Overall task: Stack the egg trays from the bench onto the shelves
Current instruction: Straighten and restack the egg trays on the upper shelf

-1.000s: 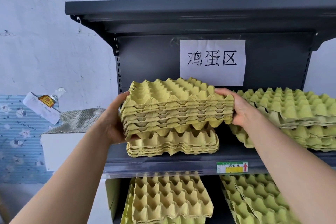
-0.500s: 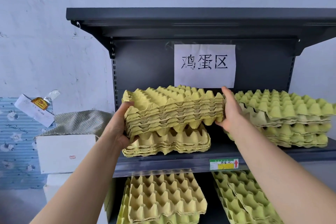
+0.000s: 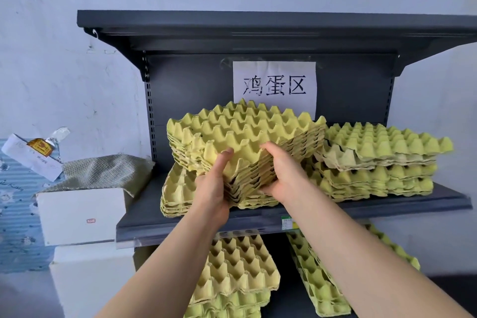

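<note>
Bundle [image 3: 245,137] skewed, near corner toward wrists. Left hand [image 3: 211,188] and right hand [image 3: 281,175] clasped on that corner, above lower stack [image 3: 178,191]; squaring needed.

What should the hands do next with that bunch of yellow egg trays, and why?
Probably turn the held trays square and lower them flat. Both hands, left hand and right hand, grip one near corner, and the bundle sits skewed over the lower stack on the shelf.
</note>
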The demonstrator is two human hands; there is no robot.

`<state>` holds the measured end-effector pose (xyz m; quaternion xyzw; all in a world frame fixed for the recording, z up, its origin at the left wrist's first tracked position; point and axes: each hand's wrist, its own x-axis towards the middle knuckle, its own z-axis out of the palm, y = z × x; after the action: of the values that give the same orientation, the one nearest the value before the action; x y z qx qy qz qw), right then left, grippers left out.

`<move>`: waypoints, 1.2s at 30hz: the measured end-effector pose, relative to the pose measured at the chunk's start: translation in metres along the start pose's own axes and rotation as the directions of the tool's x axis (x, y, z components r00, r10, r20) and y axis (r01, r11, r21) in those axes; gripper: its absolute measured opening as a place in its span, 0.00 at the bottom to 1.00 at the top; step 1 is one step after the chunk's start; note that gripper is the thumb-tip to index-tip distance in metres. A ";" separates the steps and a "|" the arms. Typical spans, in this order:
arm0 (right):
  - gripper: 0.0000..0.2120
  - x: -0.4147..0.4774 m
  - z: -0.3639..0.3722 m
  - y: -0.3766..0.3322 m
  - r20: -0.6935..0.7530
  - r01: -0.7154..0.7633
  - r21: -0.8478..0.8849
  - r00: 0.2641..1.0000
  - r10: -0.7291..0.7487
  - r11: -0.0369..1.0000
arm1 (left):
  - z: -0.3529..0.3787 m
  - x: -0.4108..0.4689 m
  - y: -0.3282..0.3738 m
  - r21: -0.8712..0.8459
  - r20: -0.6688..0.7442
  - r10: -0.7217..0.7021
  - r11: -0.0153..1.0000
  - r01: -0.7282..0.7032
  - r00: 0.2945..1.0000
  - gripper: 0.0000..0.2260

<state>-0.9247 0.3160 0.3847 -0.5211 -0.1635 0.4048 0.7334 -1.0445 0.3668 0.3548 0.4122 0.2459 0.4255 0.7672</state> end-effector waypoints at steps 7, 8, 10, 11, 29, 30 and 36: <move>0.15 -0.012 -0.022 -0.017 0.095 0.035 0.073 0.995 -0.041 0.997 | -0.034 -0.008 0.031 -0.026 -0.138 -0.091 0.996 0.089 0.986 0.43; 0.16 -0.013 -0.025 -0.023 0.119 0.031 0.089 0.992 -0.042 0.996 | -0.045 -0.005 0.041 -0.034 -0.192 -0.071 0.997 0.066 0.979 0.47; 0.17 -0.015 -0.029 -0.034 0.164 0.018 0.084 0.986 -0.032 0.996 | -0.060 -0.002 0.056 -0.014 -0.240 -0.015 1.000 0.012 0.971 0.56; 0.15 -0.017 -0.030 -0.039 0.192 0.022 0.071 0.981 -0.035 0.997 | -0.065 0.001 0.064 0.024 -0.253 0.026 1.000 -0.020 0.967 0.58; 0.28 0.052 -0.025 -0.044 0.416 0.213 -0.198 0.902 -0.114 0.957 | -0.078 0.030 0.066 0.338 -0.332 0.403 0.895 -0.292 0.853 0.35; 0.26 0.056 -0.026 -0.042 0.422 0.221 -0.180 0.898 -0.128 0.959 | -0.079 0.032 0.062 0.350 -0.342 0.409 0.891 -0.289 0.846 0.35; 0.11 0.077 -0.026 -0.035 0.361 0.279 -0.195 0.912 -0.196 0.940 | -0.080 0.044 0.044 0.448 -0.382 0.465 0.849 -0.280 0.799 0.32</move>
<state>-0.8449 0.3533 0.3918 -0.5058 -0.3969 0.3720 0.6695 -1.0998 0.4516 0.3469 0.4719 0.4147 0.6043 0.4901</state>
